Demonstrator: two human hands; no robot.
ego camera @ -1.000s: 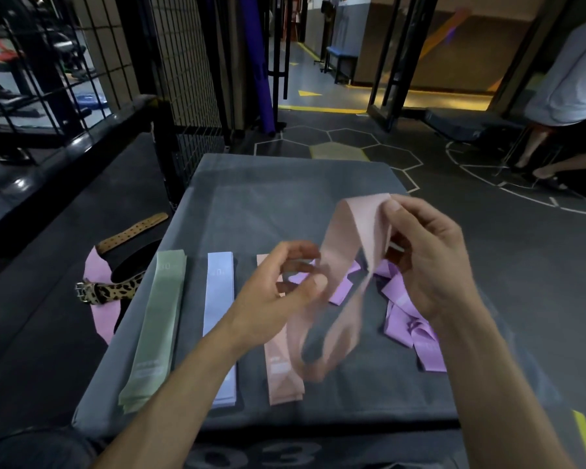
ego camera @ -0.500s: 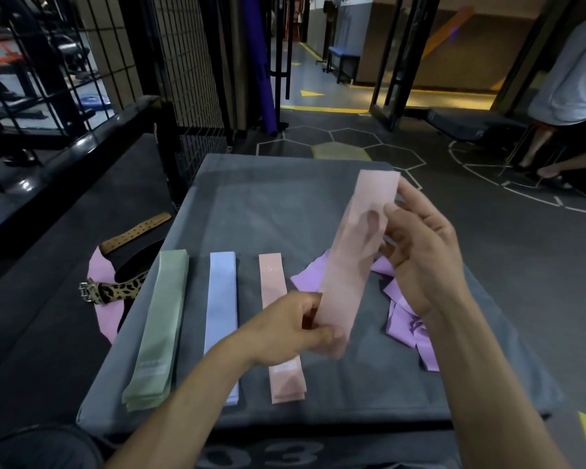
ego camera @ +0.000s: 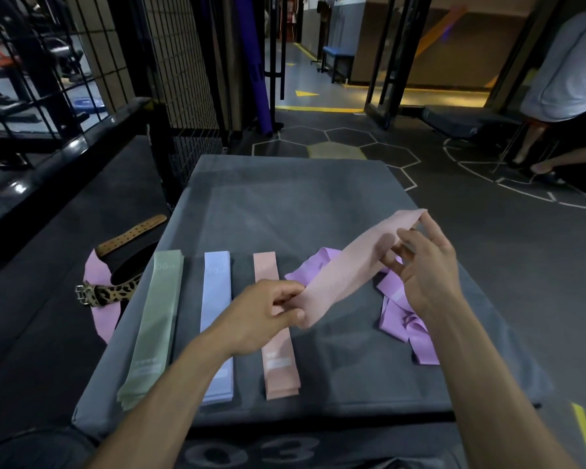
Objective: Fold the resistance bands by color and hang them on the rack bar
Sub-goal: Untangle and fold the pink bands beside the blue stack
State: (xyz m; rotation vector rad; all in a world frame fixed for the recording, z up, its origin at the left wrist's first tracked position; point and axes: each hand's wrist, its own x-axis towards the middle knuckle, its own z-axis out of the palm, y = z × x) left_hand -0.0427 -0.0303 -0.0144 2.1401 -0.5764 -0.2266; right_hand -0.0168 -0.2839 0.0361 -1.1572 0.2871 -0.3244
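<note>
A pale pink band (ego camera: 349, 265) stretches flat between my hands above the grey padded box (ego camera: 285, 204). My left hand (ego camera: 264, 313) pinches its near end. My right hand (ego camera: 423, 269) holds its far end with the fingers spread. On the box lie three folded stacks side by side: green (ego camera: 153, 326), light blue (ego camera: 216, 319) and pink (ego camera: 278, 340). A loose heap of purple bands (ego camera: 403, 316) lies under my right hand. No rack bar for hanging is clearly in view.
Left of the box, on the dark floor, lie a leopard-print belt (ego camera: 109, 292), a tan leather strap (ego camera: 132, 231) and a pink band (ego camera: 99, 316). A black rail and wire mesh stand at the left. A person (ego camera: 569, 79) sits at the far right.
The pink band went from a hanging loop to a flattened strip held upright, and now it lies tilted lower and stretched between both hands. My left hand moved left with its end.
</note>
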